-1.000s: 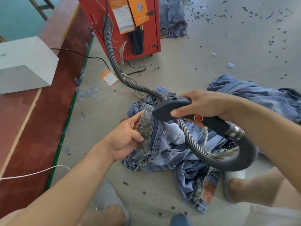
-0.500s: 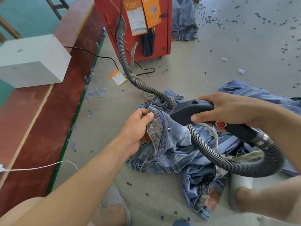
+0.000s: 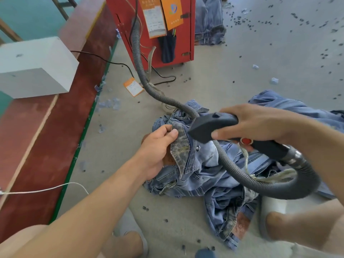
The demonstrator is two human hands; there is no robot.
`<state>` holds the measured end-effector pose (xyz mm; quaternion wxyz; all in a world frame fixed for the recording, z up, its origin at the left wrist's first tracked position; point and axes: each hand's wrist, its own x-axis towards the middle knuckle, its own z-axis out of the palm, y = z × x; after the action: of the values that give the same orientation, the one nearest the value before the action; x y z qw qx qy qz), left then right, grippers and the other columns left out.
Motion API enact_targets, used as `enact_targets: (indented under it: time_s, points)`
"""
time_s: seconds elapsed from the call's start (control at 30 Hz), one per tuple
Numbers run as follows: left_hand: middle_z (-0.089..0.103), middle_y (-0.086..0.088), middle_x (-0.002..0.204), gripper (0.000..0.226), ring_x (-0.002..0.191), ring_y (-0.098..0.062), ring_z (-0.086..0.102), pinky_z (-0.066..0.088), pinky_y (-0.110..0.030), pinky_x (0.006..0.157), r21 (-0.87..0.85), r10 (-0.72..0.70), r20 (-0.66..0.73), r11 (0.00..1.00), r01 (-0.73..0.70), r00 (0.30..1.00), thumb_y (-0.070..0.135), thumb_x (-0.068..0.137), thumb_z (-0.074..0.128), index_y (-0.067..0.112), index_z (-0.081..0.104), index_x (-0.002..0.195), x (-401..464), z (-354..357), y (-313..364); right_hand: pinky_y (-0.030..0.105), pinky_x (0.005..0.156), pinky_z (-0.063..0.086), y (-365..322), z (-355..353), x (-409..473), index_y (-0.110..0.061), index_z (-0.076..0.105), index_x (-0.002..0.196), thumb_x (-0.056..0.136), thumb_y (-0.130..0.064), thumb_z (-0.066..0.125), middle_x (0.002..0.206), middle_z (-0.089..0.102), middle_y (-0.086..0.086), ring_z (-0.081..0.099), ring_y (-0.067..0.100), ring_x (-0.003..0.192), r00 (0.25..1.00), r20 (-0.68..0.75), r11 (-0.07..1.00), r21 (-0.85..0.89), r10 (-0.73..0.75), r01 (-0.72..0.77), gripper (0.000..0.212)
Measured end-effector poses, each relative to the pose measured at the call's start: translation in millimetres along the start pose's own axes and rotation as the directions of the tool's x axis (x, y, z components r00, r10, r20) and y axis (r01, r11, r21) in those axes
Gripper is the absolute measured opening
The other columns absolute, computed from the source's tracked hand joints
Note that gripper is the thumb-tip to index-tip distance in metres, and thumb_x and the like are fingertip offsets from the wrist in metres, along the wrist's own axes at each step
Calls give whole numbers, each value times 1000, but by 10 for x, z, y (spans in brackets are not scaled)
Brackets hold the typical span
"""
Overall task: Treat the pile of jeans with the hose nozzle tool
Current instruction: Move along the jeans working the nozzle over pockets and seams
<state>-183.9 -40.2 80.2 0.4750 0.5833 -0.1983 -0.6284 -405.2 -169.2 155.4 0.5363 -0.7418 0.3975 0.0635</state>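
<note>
A pile of blue jeans (image 3: 208,175) lies crumpled on the grey floor in front of me. My left hand (image 3: 158,148) pinches a raised waistband edge of the jeans (image 3: 181,146), thumb on top. My right hand (image 3: 255,125) grips the black hose nozzle tool (image 3: 210,127) by its handle, just above a red button (image 3: 246,140). The nozzle's wedge tip sits right beside the held waistband. A grey ribbed hose (image 3: 242,175) loops from the handle's back end under the tool and away to a red machine (image 3: 162,28).
A second heap of jeans (image 3: 290,108) lies at right, another (image 3: 208,21) behind the red machine. A white box (image 3: 35,67) sits on a red-brown platform (image 3: 46,138) at left. Black cable, orange tag (image 3: 133,86) and small dark bits litter the floor. My feet are below.
The nozzle tip has moved slightly closer to the waistband held by my left hand. The view has shifted a little; both grips are unchanged.
</note>
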Motion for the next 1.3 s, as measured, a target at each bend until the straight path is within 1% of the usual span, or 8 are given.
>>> enact_targets:
  time_s: [0.07,0.23,0.43,0.57,0.83,0.97,1.1,1.3]
  points:
    - [68,-9,93,16,78,-22,65,57,-38,66,1,-6,17,1000,6,1000,17,108,49,19,62,100,7,-5,2,30,54,56,-12,88,2,-35,68,87,85,-45,82,67,66,0,60,17,52,999,29,1000,-27,18,-17,17]
    - [72,-9,99,16,82,-18,70,60,-35,63,46,-14,94,999,10,996,16,109,48,15,62,115,-3,19,-49,28,48,52,-27,163,168,-20,67,94,90,-36,77,63,63,2,56,15,46,967,-253,999,31,27,-20,20]
    - [73,1,97,20,83,-9,68,54,-21,65,228,68,163,968,-105,984,13,110,46,18,62,120,-2,-35,-53,27,50,51,-59,-7,32,-33,70,83,89,-40,80,66,65,3,56,17,49,996,76,999,10,47,-48,13]
    - [72,-3,99,22,86,-13,70,57,-24,67,197,31,241,977,-80,970,11,109,47,19,64,122,-27,-37,-104,27,47,50,-58,71,160,-20,70,98,91,-34,77,65,64,5,55,16,48,993,-79,991,109,91,-82,17]
    - [76,-10,97,16,78,-24,75,63,-45,63,-208,-59,-39,977,49,998,17,111,42,17,57,118,121,-159,63,25,48,53,-52,31,26,-39,66,82,87,-43,79,60,65,-3,59,14,45,995,-77,996,-66,-62,57,15]
    - [76,-15,108,28,88,-29,77,64,-44,73,-228,-88,13,970,89,996,29,102,58,14,53,125,152,-141,81,26,46,53,-47,269,53,-32,63,86,86,-42,78,58,65,-4,61,16,45,998,-45,989,-140,-45,39,18]
    - [74,-20,116,43,92,-30,76,64,-46,84,-123,-135,90,982,145,987,22,93,68,8,57,131,125,-148,47,34,50,56,-26,346,195,-24,67,95,87,-41,78,63,66,-2,60,14,47,978,-204,999,-39,-34,27,21]
    - [73,-10,98,18,84,-24,72,65,-45,72,-332,-53,-123,943,9,991,7,107,48,19,53,119,201,-238,211,32,49,53,97,69,175,-21,67,97,88,-40,78,63,64,4,56,20,47,932,-356,980,197,75,-3,24]
